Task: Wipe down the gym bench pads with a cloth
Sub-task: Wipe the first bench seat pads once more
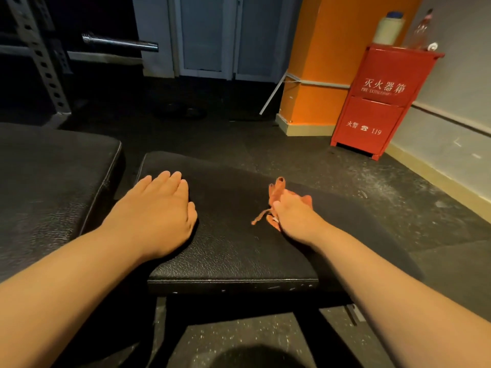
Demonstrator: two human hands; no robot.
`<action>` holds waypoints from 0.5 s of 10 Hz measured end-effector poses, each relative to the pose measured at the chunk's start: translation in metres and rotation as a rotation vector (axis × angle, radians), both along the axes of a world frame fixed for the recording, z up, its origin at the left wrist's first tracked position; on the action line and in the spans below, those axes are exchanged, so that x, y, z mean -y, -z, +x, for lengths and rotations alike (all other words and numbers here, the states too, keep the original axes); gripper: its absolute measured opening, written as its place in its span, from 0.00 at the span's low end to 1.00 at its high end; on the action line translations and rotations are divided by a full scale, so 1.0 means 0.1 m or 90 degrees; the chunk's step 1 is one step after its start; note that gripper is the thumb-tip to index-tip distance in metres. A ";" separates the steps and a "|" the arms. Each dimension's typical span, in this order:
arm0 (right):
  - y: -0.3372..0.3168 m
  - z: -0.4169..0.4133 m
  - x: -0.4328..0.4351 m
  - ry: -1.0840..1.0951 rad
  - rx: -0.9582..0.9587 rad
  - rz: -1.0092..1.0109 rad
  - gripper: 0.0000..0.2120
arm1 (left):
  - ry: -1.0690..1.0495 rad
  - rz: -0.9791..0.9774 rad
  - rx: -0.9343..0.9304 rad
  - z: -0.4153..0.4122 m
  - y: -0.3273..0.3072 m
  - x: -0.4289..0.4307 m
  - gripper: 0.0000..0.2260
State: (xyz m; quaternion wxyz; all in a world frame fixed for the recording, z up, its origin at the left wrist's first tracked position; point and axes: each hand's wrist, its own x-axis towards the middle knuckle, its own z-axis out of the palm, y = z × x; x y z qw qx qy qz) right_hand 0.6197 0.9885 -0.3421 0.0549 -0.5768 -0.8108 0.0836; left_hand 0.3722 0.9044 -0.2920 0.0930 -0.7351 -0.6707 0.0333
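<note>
A black padded bench seat pad (231,243) lies in the middle of the view, with a larger black back pad (47,187) to its left across a narrow gap. My left hand (159,205) lies flat, palm down, on the left part of the seat pad, fingers straight and together. My right hand (295,216) is on the right part of the same pad and holds a small orange cloth (276,189). The cloth sticks out above the fingers, and a thin strand trails left onto the pad. Most of the cloth is hidden under the hand.
A red fire extinguisher box (382,102) stands against the right wall beside an orange pillar (329,62), with a jar and a bottle on top. A barbell end (119,45) and a perforated rack upright (39,57) are at the back left. Dark rubber floor surrounds the bench.
</note>
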 end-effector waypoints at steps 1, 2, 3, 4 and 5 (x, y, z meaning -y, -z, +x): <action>-0.25 -0.45 0.44 -0.121 -0.115 0.036 0.24 | 0.005 0.006 0.001 -0.02 0.00 0.01 0.25; -0.28 -0.29 0.56 -0.213 -0.133 -0.014 0.24 | -0.003 -0.020 0.015 -0.06 0.02 0.00 0.26; -0.14 0.17 0.36 -0.067 -0.062 0.009 0.24 | 0.005 -0.019 0.007 -0.06 0.03 -0.02 0.27; -0.04 0.13 0.34 0.092 0.047 0.035 0.24 | 0.009 0.005 -0.006 -0.05 0.04 0.00 0.25; -0.07 -0.41 0.79 -0.121 -0.094 0.040 0.24 | 0.009 0.003 0.003 -0.04 0.03 0.00 0.26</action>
